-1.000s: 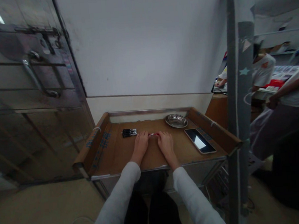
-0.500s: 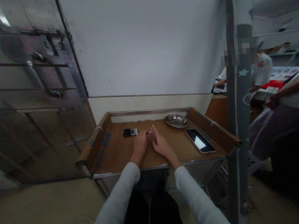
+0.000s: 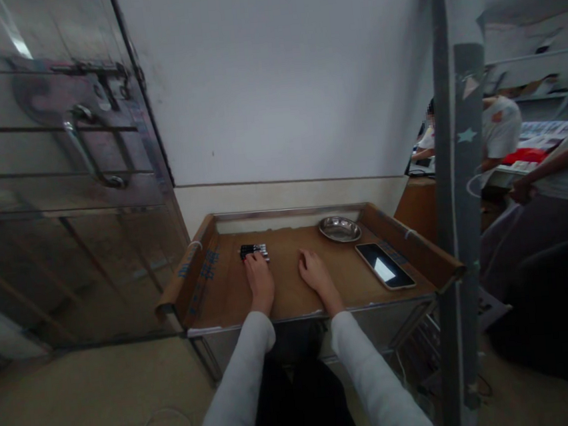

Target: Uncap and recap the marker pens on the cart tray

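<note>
A small row of black pens [image 3: 253, 250] lies at the back left of the cardboard-lined table [image 3: 292, 292]. My left hand [image 3: 260, 279] reaches forward, and its fingertips, held together, sit on the near end of the pens. It seems to grip one of them, but the fingers hide it. My right hand [image 3: 312, 270] rests on the cardboard a hand's width to the right. Its fingers are loosely spread and hold nothing.
A shallow metal bowl [image 3: 340, 229] sits at the back right and a lit phone [image 3: 385, 265] lies along the right wall. Raised cardboard sides [image 3: 189, 272] border the table. A metal door [image 3: 61, 194] stands left, a grey pole [image 3: 457, 189] right. Other people [image 3: 554, 200] are beyond it.
My left hand carried the red-tipped pen left and forward to the black pens. My right hand let go of it and settled on the cardboard. The camera shifted slightly.
</note>
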`<state>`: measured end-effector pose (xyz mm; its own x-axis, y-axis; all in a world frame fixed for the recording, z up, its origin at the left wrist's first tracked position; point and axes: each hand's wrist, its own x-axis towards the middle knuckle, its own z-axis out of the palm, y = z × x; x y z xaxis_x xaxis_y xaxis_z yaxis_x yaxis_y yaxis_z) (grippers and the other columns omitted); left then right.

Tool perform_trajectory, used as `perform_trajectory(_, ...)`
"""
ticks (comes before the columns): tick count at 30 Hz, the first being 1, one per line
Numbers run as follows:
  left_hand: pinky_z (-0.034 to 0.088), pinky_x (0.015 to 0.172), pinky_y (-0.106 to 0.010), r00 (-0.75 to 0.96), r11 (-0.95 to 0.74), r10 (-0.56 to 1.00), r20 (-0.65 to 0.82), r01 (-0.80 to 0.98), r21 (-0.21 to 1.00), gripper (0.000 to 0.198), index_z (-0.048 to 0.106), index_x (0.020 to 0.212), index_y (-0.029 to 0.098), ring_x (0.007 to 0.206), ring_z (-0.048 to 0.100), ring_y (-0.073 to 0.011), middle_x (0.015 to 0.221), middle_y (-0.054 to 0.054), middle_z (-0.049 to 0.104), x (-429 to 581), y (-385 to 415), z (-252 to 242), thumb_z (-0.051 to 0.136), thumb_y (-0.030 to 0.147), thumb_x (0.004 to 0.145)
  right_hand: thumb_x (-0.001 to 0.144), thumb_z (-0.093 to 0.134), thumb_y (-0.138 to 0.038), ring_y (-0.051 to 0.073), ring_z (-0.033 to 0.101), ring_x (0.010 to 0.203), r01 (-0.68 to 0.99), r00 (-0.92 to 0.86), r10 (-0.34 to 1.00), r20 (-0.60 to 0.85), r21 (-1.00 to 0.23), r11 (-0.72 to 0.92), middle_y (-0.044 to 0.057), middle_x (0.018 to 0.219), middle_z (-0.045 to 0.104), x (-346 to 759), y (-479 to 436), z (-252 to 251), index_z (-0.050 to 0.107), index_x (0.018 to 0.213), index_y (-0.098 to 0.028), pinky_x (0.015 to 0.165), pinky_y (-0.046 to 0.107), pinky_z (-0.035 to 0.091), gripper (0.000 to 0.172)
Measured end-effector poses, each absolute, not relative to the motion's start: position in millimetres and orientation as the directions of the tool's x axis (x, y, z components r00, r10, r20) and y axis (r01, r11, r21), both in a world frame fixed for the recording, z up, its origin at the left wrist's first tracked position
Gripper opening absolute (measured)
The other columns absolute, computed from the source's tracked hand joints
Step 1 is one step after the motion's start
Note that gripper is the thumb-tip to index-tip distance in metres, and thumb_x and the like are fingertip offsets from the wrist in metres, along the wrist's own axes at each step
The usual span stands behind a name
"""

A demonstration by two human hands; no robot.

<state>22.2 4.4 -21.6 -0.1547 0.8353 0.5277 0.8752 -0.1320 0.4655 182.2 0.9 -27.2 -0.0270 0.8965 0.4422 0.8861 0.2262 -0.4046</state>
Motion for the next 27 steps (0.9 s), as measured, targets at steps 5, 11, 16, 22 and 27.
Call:
perform_trajectory(5, 0.044, 0.085, -0.034, -0.149, -0.132, 0.842, 0.518, 0.875, 0.465, 0.029, 0.053, 0.099, 0.009, 0.094, 0.053, -0.0201, 0.102, -0.016, 0.053, 27.6, 3.3, -20.2, 0.028, 0.003, 0.086, 0.086, 0.039, -0.012, 0.018, 0.053, 0.113, 0.888, -0.056, 0.899, 0.435, -0.391, 0.244, 0.011, 0.119, 0.061, 182.7, -0.5, -24.6, 0.059, 0.113, -0.013, 0.1, 0.03, 0.036, 0.033)
perform_trajectory(11, 0.043, 0.087, -0.034, 0.109, -0.323, 0.877, 0.468, 0.854, 0.407, 0.021, 0.056, 0.093, 0.012, 0.093, 0.054, -0.0205, 0.099, -0.013, 0.056, 31.8, -4.9, -17.5, 0.037, 0.008, 0.086, 0.086, 0.04, -0.011, 0.018, 0.055, 0.109, 0.876, -0.061, 0.904, 0.424, -0.411, 0.252, 0.011, 0.115, 0.063, 184.2, -0.9, -24.2, 0.06, 0.111, -0.013, 0.098, 0.03, 0.037, 0.033)
perform_trajectory(16, 0.041, 0.089, -0.034, 0.146, -0.34, 0.885, 0.443, 0.852, 0.399, 0.019, 0.056, 0.089, 0.015, 0.096, 0.053, -0.0204, 0.096, -0.01, 0.057, 31.4, -5.9, -18.5, 0.039, 0.009, 0.086, 0.085, 0.04, -0.011, 0.019, 0.057, 0.106, 0.862, -0.067, 0.9, 0.432, -0.429, 0.27, 0.012, 0.113, 0.064, 186.0, 0.5, -26.4, 0.062, 0.109, -0.013, 0.095, 0.03, 0.038, 0.032)
perform_trajectory(22, 0.04, 0.089, -0.035, 0.12, -0.333, 0.882, 0.455, 0.843, 0.424, 0.018, 0.057, 0.087, 0.015, 0.096, 0.052, -0.0212, 0.094, -0.01, 0.057, 27.3, -6.0, -20.9, 0.04, 0.01, 0.085, 0.085, 0.039, -0.011, 0.019, 0.056, 0.107, 0.836, -0.043, 0.894, 0.445, -0.475, 0.276, 0.012, 0.112, 0.064, 187.2, -0.1, -28.0, 0.063, 0.106, -0.013, 0.096, 0.03, 0.038, 0.031)
perform_trajectory(27, 0.041, 0.089, -0.034, 0.18, -0.389, 0.874, 0.452, 0.818, 0.425, 0.017, 0.057, 0.086, 0.016, 0.094, 0.053, -0.0202, 0.092, -0.008, 0.057, 26.9, -8.3, -19.4, 0.041, 0.01, 0.085, 0.085, 0.04, -0.011, 0.019, 0.057, 0.103, 0.823, -0.029, 0.889, 0.456, -0.495, 0.28, 0.011, 0.107, 0.066, 188.0, -1.2, -27.2, 0.064, 0.102, -0.014, 0.094, 0.03, 0.039, 0.03)
